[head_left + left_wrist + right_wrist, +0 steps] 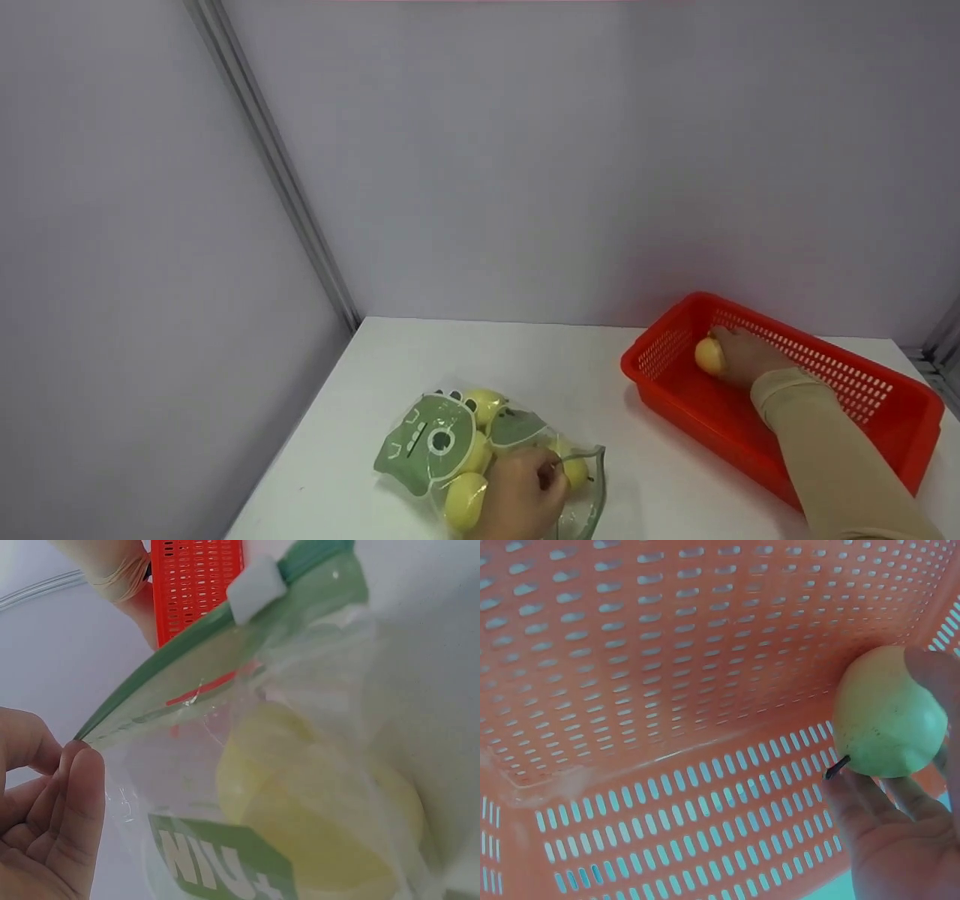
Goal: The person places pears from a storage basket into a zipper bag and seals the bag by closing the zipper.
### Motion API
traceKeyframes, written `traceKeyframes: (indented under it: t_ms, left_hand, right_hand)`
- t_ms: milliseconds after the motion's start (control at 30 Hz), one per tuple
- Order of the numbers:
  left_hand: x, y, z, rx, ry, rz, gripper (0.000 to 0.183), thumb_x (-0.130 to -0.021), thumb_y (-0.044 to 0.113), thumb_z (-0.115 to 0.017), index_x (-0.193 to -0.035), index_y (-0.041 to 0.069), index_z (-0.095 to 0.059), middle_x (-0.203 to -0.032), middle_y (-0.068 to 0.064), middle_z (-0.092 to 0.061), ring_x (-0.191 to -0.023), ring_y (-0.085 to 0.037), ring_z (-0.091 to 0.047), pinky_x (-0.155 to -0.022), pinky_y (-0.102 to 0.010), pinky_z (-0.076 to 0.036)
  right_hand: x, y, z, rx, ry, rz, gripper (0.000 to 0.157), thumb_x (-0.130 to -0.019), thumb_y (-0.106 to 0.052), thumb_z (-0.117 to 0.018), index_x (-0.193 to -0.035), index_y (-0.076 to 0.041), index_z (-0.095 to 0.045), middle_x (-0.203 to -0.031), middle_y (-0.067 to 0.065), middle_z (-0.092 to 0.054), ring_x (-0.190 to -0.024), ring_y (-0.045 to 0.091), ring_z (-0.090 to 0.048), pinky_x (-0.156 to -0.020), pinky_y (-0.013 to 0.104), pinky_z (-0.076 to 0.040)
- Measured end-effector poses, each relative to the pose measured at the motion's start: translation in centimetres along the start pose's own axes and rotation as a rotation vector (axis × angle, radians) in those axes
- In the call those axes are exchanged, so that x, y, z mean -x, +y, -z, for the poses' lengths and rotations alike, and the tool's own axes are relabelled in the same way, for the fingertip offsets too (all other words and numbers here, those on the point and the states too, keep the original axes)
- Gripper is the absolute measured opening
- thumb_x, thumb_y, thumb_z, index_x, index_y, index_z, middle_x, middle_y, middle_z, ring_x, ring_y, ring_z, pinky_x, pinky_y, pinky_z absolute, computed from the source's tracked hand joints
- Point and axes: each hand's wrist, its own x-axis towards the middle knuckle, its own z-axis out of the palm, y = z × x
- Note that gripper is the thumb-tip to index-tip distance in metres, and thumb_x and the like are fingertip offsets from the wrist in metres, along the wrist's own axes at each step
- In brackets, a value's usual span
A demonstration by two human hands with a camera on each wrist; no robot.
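Observation:
My left hand (523, 491) pinches the green zip edge of a clear plastic bag (405, 456) lying on the table. A green cartoon face is printed on the bag, and several yellow pears (465, 502) show through it. In the left wrist view, thumb and fingertips hold one end of the zip, with a white slider (256, 589) farther along it. Inside the red basket (716, 439), my right hand (744, 358) grips a yellow-green pear (889, 716) from the side. That pear's dark stem points toward the fingers in the right wrist view.
The red basket has slotted walls and stands at the right of the white table (442, 349), close to the back wall (487, 187). Another wall (135, 262) rises along the left. My right sleeve (829, 450) crosses the basket's near rim.

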Motion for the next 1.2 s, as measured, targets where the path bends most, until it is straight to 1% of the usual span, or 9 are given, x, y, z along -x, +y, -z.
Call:
traceKeyframes:
  t_ms: [167,200,300,500,633,767,867,1000,1200]
  left_hand:
    - [0.0,0.0,-0.2,-0.012,0.010,0.004,0.006,-0.077,0.010,-0.069,-0.074,0.014,-0.069,-0.064,0.015,-0.054,-0.060,0.007,-0.046,-0.055,-0.011,-0.042]
    - [0.0,0.1,-0.2,-0.007,0.004,0.010,0.006,-0.077,0.010,-0.069,-0.074,0.014,-0.069,-0.064,0.015,-0.054,-0.060,0.007,-0.046,-0.055,-0.011,-0.042]
    - [-0.1,0.0,-0.4,-0.008,0.012,0.003,0.006,-0.076,0.009,-0.069,-0.073,0.014,-0.069,-0.064,0.015,-0.054,-0.060,0.006,-0.046,-0.056,-0.011,-0.042]
    - [-0.4,-0.2,-1.2,-0.004,0.009,-0.017,0.008,-0.075,0.009,-0.070,-0.071,0.015,-0.068,-0.064,0.015,-0.054,-0.061,0.005,-0.046,-0.057,-0.012,-0.042]
    - [-0.8,-0.1,-1.7,0.008,-0.013,-0.023,0.009,-0.076,0.008,-0.069,-0.071,0.016,-0.068,-0.064,0.014,-0.055,-0.060,0.005,-0.046,-0.056,-0.012,-0.042]
    - [-1.1,0.0,-2.1,0.007,-0.028,-0.016,0.009,-0.077,0.009,-0.069,-0.071,0.016,-0.068,-0.063,0.015,-0.055,-0.060,0.005,-0.046,-0.056,-0.013,-0.042]
    - [-1.5,0.0,-2.3,0.005,-0.037,-0.004,0.009,-0.077,0.010,-0.069,-0.072,0.016,-0.068,-0.064,0.015,-0.054,-0.060,0.005,-0.046,-0.056,-0.014,-0.042]
    - [-2.1,0.0,-2.9,0.003,-0.043,-0.002,0.009,-0.078,0.010,-0.068,-0.072,0.016,-0.067,-0.062,0.015,-0.053,-0.058,0.005,-0.045,-0.053,-0.014,-0.041]
    - [-2.7,-0.6,-4.1,-0.024,0.025,-0.067,0.010,-0.075,0.008,-0.069,-0.068,0.015,-0.067,-0.060,0.014,-0.052,-0.056,0.005,-0.042,-0.051,-0.011,-0.037]
  right_hand:
    - [-0.6,0.4,-0.6,0.033,0.045,0.036,0.099,-0.074,-0.036,-0.078,-0.148,0.000,-0.023,-0.120,0.023,-0.048,-0.104,0.039,-0.045,-0.090,0.063,-0.040]
    - [-0.5,0.4,-0.6,0.025,0.043,0.027,0.103,-0.072,-0.036,-0.080,-0.149,0.000,-0.021,-0.121,0.023,-0.048,-0.104,0.040,-0.045,-0.090,0.064,-0.040]
    - [-0.3,0.4,-0.5,0.010,0.041,0.038,0.101,-0.073,-0.031,-0.080,-0.149,0.000,-0.021,-0.118,0.023,-0.050,-0.099,0.037,-0.048,-0.088,0.061,-0.042]
    - [-1.5,3.3,-2.0,0.034,0.086,0.047,0.093,-0.065,-0.024,-0.086,-0.144,-0.007,-0.040,-0.116,0.015,-0.059,-0.097,0.032,-0.051,-0.087,0.059,-0.043]
    - [-1.9,5.2,-2.5,0.043,0.093,0.052,0.096,-0.062,-0.029,-0.088,-0.143,-0.009,-0.042,-0.118,0.015,-0.059,-0.098,0.033,-0.051,-0.086,0.061,-0.042]
    - [-1.8,6.0,-2.1,0.031,0.129,0.067,0.093,-0.058,-0.033,-0.090,-0.137,-0.009,-0.048,-0.110,0.013,-0.061,-0.093,0.032,-0.053,-0.083,0.060,-0.044]
    - [-1.5,6.0,-1.2,0.021,0.180,0.073,0.092,-0.056,-0.035,-0.091,-0.134,-0.009,-0.049,-0.110,0.010,-0.061,-0.095,0.031,-0.053,-0.083,0.060,-0.045]
    - [-0.8,5.3,0.1,0.040,0.256,0.122,0.089,-0.058,-0.032,-0.089,-0.134,-0.009,-0.049,-0.111,0.011,-0.060,-0.096,0.031,-0.053,-0.083,0.059,-0.046]
    - [1.3,3.0,1.8,0.014,0.322,0.166,0.081,-0.063,-0.024,-0.086,-0.134,-0.010,-0.047,-0.116,0.011,-0.058,-0.099,0.032,-0.052,-0.085,0.059,-0.046]
